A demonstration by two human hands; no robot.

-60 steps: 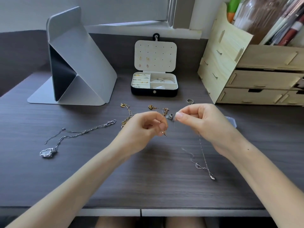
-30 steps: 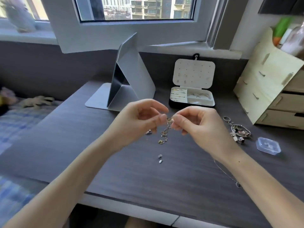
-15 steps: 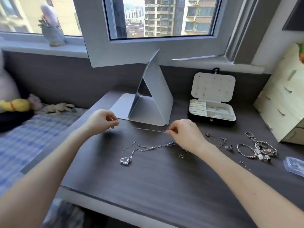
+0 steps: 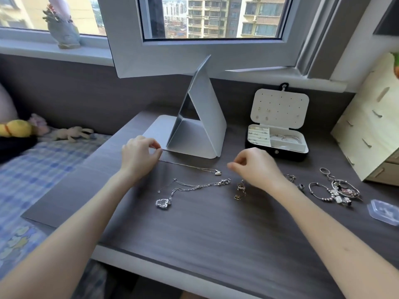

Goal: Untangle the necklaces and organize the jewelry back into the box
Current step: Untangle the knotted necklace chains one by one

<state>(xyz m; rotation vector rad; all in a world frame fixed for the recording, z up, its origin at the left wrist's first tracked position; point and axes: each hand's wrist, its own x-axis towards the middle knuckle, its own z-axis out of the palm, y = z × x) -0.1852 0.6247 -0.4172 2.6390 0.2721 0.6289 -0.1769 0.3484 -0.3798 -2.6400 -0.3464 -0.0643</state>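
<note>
A thin silver necklace (image 4: 194, 167) with a small pendant lies stretched on the dark desk (image 4: 216, 234). Its left end runs up to my left hand (image 4: 138, 157), whose thumb and forefinger are pinched together. My right hand (image 4: 253, 168) hovers just right of the pendant with loosely curled fingers and holds nothing. A chunkier silver necklace (image 4: 164, 203) with a cloud-shaped pendant lies below it. A gold chain (image 4: 239, 190) sits beneath my right hand. The open jewelry box (image 4: 259, 148) stands at the back right, with rings and bangles inside.
A pile of bracelets and rings (image 4: 336, 192) lies right of my right forearm, with a clear plastic case (image 4: 384, 211) beyond it. A folded grey stand (image 4: 200, 130) rises behind my hands. A wooden drawer organizer (image 4: 371, 137) fills the right edge. A bed (image 4: 32, 165) adjoins the desk's left.
The thin necklace, held taut in the air between both hands half a second ago, now lies on the desk. My right hand has let go of it and drawn slightly right.
</note>
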